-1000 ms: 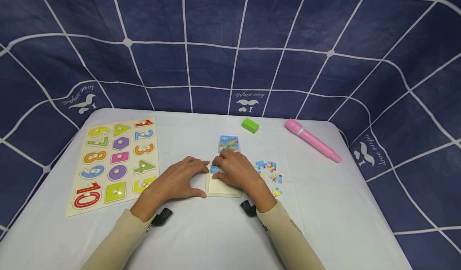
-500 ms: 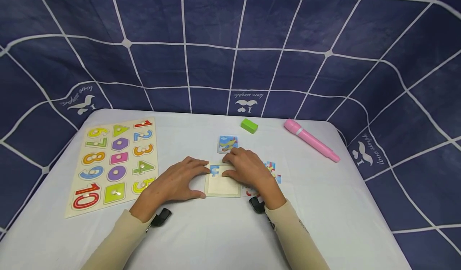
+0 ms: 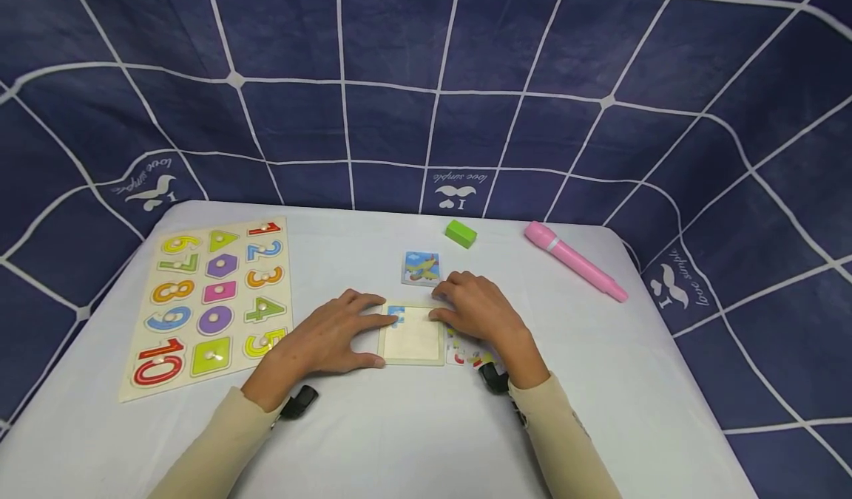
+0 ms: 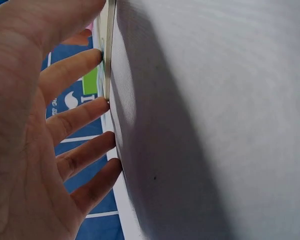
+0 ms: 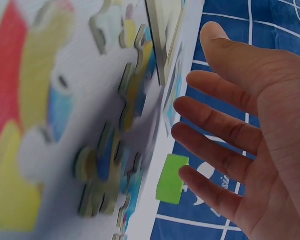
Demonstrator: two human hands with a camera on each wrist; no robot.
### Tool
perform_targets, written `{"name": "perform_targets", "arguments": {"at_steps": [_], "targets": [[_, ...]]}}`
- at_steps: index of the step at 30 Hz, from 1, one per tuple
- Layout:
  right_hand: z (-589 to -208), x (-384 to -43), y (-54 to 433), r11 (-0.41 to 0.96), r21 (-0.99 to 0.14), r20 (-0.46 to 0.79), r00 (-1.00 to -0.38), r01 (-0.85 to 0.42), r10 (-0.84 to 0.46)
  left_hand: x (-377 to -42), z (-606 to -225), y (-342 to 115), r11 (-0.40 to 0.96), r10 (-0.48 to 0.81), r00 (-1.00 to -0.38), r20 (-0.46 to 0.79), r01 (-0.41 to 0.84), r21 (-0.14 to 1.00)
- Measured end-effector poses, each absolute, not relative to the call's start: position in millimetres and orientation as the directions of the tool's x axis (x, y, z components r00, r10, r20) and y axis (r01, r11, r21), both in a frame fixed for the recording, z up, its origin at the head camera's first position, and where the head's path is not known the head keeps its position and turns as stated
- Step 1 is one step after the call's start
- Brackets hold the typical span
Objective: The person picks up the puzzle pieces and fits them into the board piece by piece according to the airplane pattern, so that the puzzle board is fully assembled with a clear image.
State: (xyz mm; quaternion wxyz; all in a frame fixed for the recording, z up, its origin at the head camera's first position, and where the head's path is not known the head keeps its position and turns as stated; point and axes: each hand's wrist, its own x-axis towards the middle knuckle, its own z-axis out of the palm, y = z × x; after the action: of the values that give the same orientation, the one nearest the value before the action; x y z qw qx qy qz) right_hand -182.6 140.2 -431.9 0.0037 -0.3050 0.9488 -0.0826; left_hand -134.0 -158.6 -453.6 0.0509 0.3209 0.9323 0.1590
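Note:
My left hand (image 3: pixel 333 334) lies at the left side of a small square wooden puzzle tray (image 3: pixel 414 347). Its thumb is by the near left corner, and the index fingertip touches a blue jigsaw piece (image 3: pixel 396 311) in the tray's far left corner. In the left wrist view the left fingers are spread along the tray's edge. Over the tray's right edge hovers my right hand (image 3: pixel 481 310), its fingers relaxed and holding nothing. Beneath and beside it lie several loose jigsaw pieces (image 3: pixel 466 349), partly hidden in the head view; the right wrist view shows these colourful pieces (image 5: pixel 135 80) close up.
A small airplane picture (image 3: pixel 421 267) lies just beyond the tray. Further back are a green block (image 3: pixel 461 233) and, to the right, a pink marker-shaped stick (image 3: pixel 575 261). A number and shape board (image 3: pixel 239 336) covers the left of the white table (image 3: pixel 373 440). Blue cloth hangs behind.
My right hand has drawn back to the right from the blue piece, uncovering the tray and airplane picture. The left index finger has moved onto the piece.

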Motion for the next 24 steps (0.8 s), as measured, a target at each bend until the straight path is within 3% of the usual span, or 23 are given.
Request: {"name": "perform_targets", "arguments": {"at_steps": [24], "targets": [[-437.0,-184.4,177.3,0.841,-0.226,0.039,-0.868,-0.491,-0.495,-132.9,-454.8,-157.5,0.750,0.602,-0.798,0.031,0.578,0.321]]}}
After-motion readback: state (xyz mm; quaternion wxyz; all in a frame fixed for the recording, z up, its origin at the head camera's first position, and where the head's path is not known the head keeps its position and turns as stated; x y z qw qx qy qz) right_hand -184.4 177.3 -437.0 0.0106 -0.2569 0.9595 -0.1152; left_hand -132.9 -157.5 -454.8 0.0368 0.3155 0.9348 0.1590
